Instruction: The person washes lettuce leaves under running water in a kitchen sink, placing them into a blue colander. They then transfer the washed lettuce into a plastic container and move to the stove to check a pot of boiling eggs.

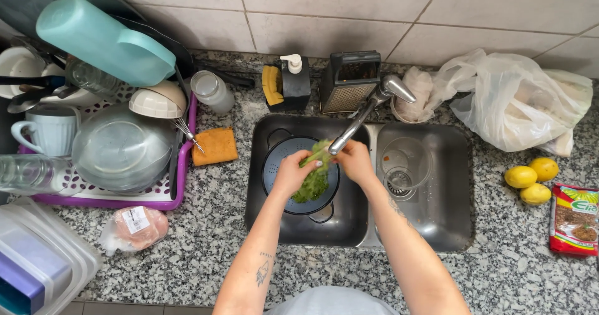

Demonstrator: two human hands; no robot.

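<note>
Both my hands hold a bunch of green lettuce leaves [314,182] under the spout of the metal tap [365,116]. My left hand [291,172] grips the leaves from the left, and my right hand [354,161] grips them from the right near the spout. The lettuce hangs over a dark blue colander [274,159] that sits in the left basin of the steel sink [262,218].
A clear glass [404,160] stands in the right basin. A purple dish rack [181,171] full of dishes fills the left counter, with an orange sponge [214,146] beside it. Lemons [530,176], a red packet [574,218] and a plastic bag [518,99] lie to the right.
</note>
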